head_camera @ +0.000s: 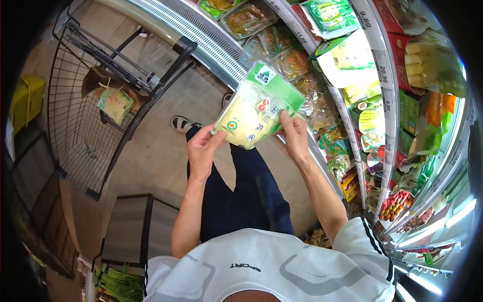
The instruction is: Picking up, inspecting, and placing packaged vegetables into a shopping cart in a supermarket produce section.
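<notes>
Between my two hands, in front of my body, is a sealed plastic food packet with a green end and a pale yellow filling, bearing printed writing. My left hand pinches its lower left corner between thumb and fingers. On the opposite edge, my right hand grips it with the thumb on top and the fingers hidden underneath. The packet is tilted, its printed face turned up toward me. Past it on the right are the stocked shelves of an open chiller.
A wire shopping cart stands at the left, holding a similar green-and-yellow packet and a brown bag. Grey fabric-sided bins and leafy green vegetables are at lower left. Price strips edge the shelves; a yellow crate sits far left.
</notes>
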{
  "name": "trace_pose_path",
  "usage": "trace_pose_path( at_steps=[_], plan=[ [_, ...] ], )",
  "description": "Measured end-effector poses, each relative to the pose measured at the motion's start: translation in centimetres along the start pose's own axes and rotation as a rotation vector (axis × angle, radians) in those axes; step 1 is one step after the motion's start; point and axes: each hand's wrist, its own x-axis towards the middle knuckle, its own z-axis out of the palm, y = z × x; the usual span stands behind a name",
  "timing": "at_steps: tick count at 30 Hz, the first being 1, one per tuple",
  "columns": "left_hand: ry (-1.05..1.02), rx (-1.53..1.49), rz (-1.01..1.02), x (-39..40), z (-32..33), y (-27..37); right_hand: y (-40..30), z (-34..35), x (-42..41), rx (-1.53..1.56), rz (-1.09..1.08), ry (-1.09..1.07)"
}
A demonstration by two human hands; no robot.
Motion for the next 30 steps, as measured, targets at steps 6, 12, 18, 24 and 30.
trace_pose_path(
  at_steps=[6,12,18,24,30],
  plan=[
    [0.193,-0.225,0.086,0.1,0.8,0.0,0.8,2.0,0.0,0.21,-0.021,0.07],
    [0.241,-0.427,-0.066,0.3,0.4,-0.5,2.9,2.2,0.1,0.329,-0.035,0.149],
    [0.23,-0.523,-0.326,-0.7,0.0,0.3,1.5,3.1,0.7,0.37,-0.063,0.091],
    [0.249,0.167,0.053,-0.7,-0.6,0.8,3.9,1.4,0.9,0.143,-0.004,0.017],
    [0.007,0.474,0.098,0.7,-4.2,1.1,3.3,1.8,1.7,0.116,-0.101,0.031]
  ],
)
